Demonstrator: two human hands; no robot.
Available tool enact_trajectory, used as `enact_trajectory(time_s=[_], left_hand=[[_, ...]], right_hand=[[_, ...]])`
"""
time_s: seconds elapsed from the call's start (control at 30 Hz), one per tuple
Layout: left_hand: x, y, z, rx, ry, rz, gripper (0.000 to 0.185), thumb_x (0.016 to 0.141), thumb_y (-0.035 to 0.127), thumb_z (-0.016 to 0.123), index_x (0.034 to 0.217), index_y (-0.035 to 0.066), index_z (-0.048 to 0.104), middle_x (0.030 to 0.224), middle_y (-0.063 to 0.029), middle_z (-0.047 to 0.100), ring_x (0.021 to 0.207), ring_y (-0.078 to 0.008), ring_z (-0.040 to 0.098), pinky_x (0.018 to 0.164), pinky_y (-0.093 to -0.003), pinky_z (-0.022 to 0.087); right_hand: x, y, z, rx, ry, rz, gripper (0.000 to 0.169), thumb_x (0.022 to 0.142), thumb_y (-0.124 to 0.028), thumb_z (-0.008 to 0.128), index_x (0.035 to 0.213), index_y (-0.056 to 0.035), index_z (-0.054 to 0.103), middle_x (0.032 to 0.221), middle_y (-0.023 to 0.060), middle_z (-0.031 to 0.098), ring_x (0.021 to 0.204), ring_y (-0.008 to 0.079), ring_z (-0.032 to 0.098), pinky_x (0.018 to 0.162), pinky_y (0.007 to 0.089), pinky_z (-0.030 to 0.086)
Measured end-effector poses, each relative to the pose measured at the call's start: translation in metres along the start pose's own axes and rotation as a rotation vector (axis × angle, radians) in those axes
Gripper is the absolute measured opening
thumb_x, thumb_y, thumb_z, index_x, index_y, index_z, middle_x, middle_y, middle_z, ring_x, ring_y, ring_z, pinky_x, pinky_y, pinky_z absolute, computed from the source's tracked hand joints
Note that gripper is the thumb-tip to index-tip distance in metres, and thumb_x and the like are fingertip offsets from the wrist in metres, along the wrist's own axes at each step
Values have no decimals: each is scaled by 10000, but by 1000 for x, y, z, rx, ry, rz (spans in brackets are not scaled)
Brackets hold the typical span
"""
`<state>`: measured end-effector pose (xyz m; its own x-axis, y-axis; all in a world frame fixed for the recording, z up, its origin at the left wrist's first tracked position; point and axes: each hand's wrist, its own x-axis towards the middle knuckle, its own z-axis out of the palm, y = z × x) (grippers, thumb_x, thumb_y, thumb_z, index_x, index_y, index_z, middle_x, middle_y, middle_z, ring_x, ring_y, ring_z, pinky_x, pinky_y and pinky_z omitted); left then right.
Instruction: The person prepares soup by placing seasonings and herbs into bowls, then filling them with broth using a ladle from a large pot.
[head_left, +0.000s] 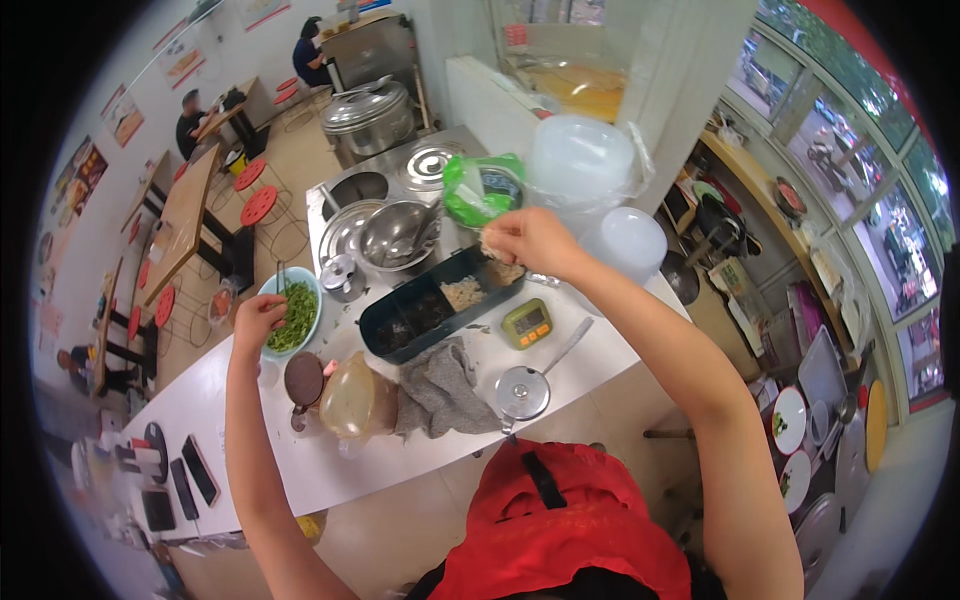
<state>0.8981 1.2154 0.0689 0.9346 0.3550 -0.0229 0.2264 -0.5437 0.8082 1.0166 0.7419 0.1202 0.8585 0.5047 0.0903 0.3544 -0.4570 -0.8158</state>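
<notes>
My right hand (529, 244) pinches a clump of pale dried flakes (490, 244) just above the right end of a dark green compartment box (409, 346). The box holds pale, shrimp-like bits (463, 293) in one section and dark, dry shreds (424, 306) further left. My left hand (259, 321) is over the near side of a light blue bowl (316, 289) of chopped greens (300, 311). Its fingertips are drawn together at the greens; whether they grip anything is unclear. A dark, thin utensil (280, 276) stands in the bowl behind those fingers.
A green timer (526, 324), a lidded metal pot (523, 393), a grey cloth (446, 386) and a plastic jug (357, 397) sit nearest me. Beyond the box are a steel bowl (397, 234) and stacked plastic containers (626, 240). Phones (199, 469) lie at left; people sit farther off.
</notes>
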Motion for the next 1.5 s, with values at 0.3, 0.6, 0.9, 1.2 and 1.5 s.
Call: enact_trajectory(time_s=[0.3, 0.6, 0.9, 1.2, 1.5], left_hand=[[-20, 3, -31, -751, -37, -52, 310, 938, 58, 557, 1245, 20, 545, 1166, -51, 588, 1017, -97, 565, 854, -200, 486], [-79, 177, 26, -556, -58, 168, 439, 979, 155, 502, 1388, 47, 385, 1328, -73, 484, 1170, -138, 497, 987, -233, 404], [-159, 375, 236, -624, -588, 252, 388, 962, 177, 541, 1310, 30, 451, 1251, -75, 523, 1122, -161, 504, 987, -285, 378], [-283, 528, 537, -608, -872, 254, 247, 879, 80, 644, 1109, 27, 570, 959, -40, 573, 798, -99, 527, 666, -205, 426], [-350, 603, 707, -380, -1186, 236, 205, 869, 34, 635, 1072, 11, 623, 966, -38, 618, 832, -106, 594, 748, -242, 518]], right_hand=[[-119, 12, -65, 1148, 79, 112, 273, 943, -153, 574, 1168, 0, 594, 941, 5, 638, 704, 54, 556, 630, 196, 459], [-420, 171, -151, 1021, 971, 330, 263, 938, -127, 561, 1165, 5, 581, 927, 16, 618, 720, 71, 543, 649, 205, 453], [-647, 332, -244, 443, 1396, 580, 228, 893, -122, 578, 1065, 22, 621, 773, 0, 590, 642, 73, 495, 593, 227, 418], [-689, 417, -284, -64, 1102, 843, 257, 774, -243, 699, 897, -19, 678, 809, 193, 659, 768, 331, 643, 700, 396, 497], [-705, 436, -279, -124, 1125, 695, 220, 828, -251, 612, 830, -37, 664, 741, 178, 608, 751, 362, 587, 691, 444, 464]])
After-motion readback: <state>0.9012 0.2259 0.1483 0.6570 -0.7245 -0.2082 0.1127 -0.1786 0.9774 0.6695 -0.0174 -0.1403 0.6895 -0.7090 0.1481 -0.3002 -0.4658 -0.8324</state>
